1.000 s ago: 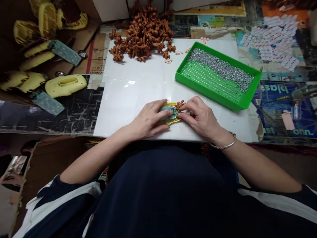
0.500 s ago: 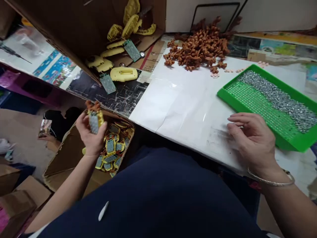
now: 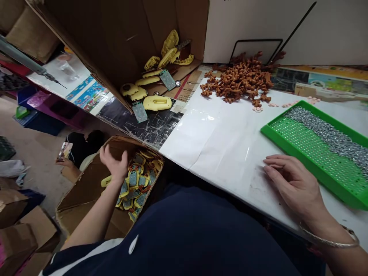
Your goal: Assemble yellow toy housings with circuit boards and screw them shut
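My left hand (image 3: 115, 163) is open over the cardboard box (image 3: 77, 199) beside the table, fingers spread and nothing in them. Below it lies a heap of yellow plastic toy assemblies (image 3: 133, 180) with grey-green circuit boards and some brown parts. My right hand (image 3: 293, 184) rests on the white tabletop, its fingers loosely curved and apart, with no object visible in them. Close to its knuckles stands the green perforated tray (image 3: 290, 141), holding a band of small silver screws (image 3: 330, 134).
Brown plastic figures (image 3: 238, 78) are piled at the back of the table, near small pink pieces (image 3: 293, 103). A tipped carton (image 3: 135, 46) holds yellow shells (image 3: 156, 102) and boards (image 3: 140, 112). An electric screwdriver (image 3: 43, 71) hangs at left. Another person's hand (image 3: 67, 163) holds something on the left.
My left hand has let go of the yellow toy assembly with the circuit board and opened over the box. My right hand stays by the tray. The view has shifted.
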`<state>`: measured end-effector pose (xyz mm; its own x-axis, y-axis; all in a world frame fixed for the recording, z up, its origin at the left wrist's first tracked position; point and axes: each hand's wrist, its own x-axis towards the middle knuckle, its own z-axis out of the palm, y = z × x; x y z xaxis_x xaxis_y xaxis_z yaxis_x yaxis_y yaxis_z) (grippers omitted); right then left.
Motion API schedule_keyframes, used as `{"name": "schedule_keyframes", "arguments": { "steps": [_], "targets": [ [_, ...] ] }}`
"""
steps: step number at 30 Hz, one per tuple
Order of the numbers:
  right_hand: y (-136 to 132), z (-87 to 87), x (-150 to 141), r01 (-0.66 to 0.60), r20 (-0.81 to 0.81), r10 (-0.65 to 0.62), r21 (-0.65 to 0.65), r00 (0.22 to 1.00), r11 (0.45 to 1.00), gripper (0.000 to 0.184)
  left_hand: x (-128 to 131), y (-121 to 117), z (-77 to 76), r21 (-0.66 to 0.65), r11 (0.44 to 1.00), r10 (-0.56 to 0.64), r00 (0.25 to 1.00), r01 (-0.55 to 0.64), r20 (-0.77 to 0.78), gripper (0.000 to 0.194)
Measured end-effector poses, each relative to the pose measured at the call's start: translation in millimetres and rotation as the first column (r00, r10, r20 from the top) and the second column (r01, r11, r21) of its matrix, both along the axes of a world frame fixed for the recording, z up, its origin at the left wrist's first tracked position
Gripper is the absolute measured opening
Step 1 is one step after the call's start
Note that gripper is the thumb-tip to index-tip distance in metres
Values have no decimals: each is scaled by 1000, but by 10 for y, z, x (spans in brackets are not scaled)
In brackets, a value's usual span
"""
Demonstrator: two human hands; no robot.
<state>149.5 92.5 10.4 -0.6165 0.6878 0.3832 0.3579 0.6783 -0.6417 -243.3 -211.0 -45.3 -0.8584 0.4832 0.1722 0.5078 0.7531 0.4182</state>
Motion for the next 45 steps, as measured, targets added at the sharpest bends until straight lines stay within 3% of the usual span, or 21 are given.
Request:
{"name": "schedule_keyframes", "arguments": {
  "steps": [1, 2, 4, 5, 7, 9, 11, 15, 18, 20, 22, 25, 27, 29, 31, 33, 34, 37, 40, 43, 45],
  "targets": [
    [3, 7, -15, -9, 12, 9, 1, 1000, 1000, 10, -103, 203, 109, 58, 998, -8, 997, 13, -82, 69],
    [6, 15, -31, -16, 23, 16, 2, 1000, 1000, 10, -198, 432, 229, 120, 981, -126, 971, 152, -202, 67],
    [6, 34, -62, -28, 37, 28, 4, 999, 1000, 10, -348, 937, 473, -13, 882, -451, 836, 471, -311, 61],
    [5, 41, -74, -36, 40, 36, 7, 999, 999, 10, -405, 1191, 580, -128, 820, -568, 768, 557, -298, 63],
    [-3, 48, -90, -55, 37, 54, 25, 998, 998, 8, -497, 1643, 732, -341, 729, -677, 699, 593, -231, 70],
    [-11, 49, -93, -67, 36, 65, 52, 997, 996, 7, -577, 1969, 794, -458, 677, -700, 696, 577, -158, 69],
    [-17, 49, -89, -64, 41, 61, 78, 997, 995, 6, -659, 2153, 798, -405, 711, -671, 726, 575, -148, 58],
    [-9, 68, -93, -71, 46, 67, 96, 997, 993, 6, -796, 2226, 869, -123, 831, -557, 802, 543, -218, 35],
    [8, 112, -151, -93, 9, 93, 79, 996, 993, 7, -792, 2195, 1066, 25, 865, -469, 827, 501, -309, 34],
    [21, 157, -228, -124, -13, 125, 50, 992, 991, 7, -707, 2187, 1223, 117, 858, -436, 829, 500, -350, 31],
    [33, 205, -335, -167, -21, 167, -2, 986, 986, 7, -551, 2199, 1361, 220, 802, -468, 813, 555, -347, 25],
    [46, 253, -523, -196, -25, 195, -129, 981, 972, 9, -211, 2254, 1502, 401, 641, -583, 755, 654, -300, 24],
    [51, 264, -640, -199, -66, 189, -268, 980, 943, 11, 67, 2301, 1547, 454, 557, -660, 702, 696, -266, 29],
    [51, 270, -723, -219, -144, 170, -475, 975, 852, 25, 364, 2349, 1550, 526, 457, -759, 622, 718, -190, 32],
    [46, 274, -757, -259, -224, 143, -674, 964, 691, 42, 662, 2389, 1508, 647, 352, -862, 504, 676, -57, 32],
    [43, 270, -738, -299, -278, 122, -789, 953, 537, 52, 936, 2418, 1432, 754, 309, -919, 386, 579, 80, 28],
    [43, 262, -712, -315, -302, 109, -814, 947, 488, 53, 1057, 2428, 1387, 790, 311, -931, 337, 528, 141, 25],
    [44, 224, -597, -336, -340, 70, -838, 938, 431, 56, 1326, 2440, 1267, 838, 352, -935, 200, 417, 293, 18],
    [19, 232, -459, -352, -335, 115, -844, 935, 404, 46, 1456, 2445, 1201, 832, 388, -917, 80, 397, 390, 15],
    [-52, 318, -312, -364, -313, 192, -859, 930, 360, 27, 1495, 2455, 1145, 819, 418, -897, 34, 393, 441, 17],
    [-110, 376, -209, -332, -286, 182, -888, 941, 319, 28, 1503, 2458, 1071, 812, 445, -881, 22, 378, 472, 21]
  ]
}}
